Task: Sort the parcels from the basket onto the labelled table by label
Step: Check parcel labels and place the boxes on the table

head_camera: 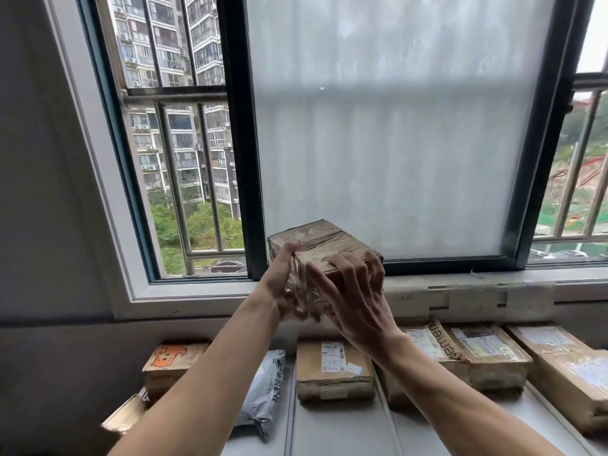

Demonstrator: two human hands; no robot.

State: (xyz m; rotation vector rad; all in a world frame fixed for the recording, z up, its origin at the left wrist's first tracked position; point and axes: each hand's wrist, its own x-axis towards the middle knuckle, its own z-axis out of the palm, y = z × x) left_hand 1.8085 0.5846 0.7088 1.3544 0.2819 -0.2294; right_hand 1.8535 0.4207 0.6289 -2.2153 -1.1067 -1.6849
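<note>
a wide frosted glass window pane fills the upper view, matt and streaky, set in a dark metal frame. clear panes with steel bars flank it.

below the sill lies the pale, smooth table, split by thin raised ridges into lanes. a row of parcels sits at its far edge. from the right: a long brown cardboard box with a glossy label, a squat taped carton with a white label, and a brown box banded with black-lettered tape, partly hidden by the right forearm. a flat brown carton with a small barcode label lies alone in the middle lane. left of it lie a soft grey plastic mailer bag, crumpled at its end, and a box printed with an orange cartoon.

the small blocky cardboard parcel wrapped in crinkled clear tape is held up in the air before the sill, above the row and tilted.

the left hand grips its near left side, thumb pressed on the edge. the right hand clasps the near right corner, its 4 fingers spread and curled over the top.
</note>
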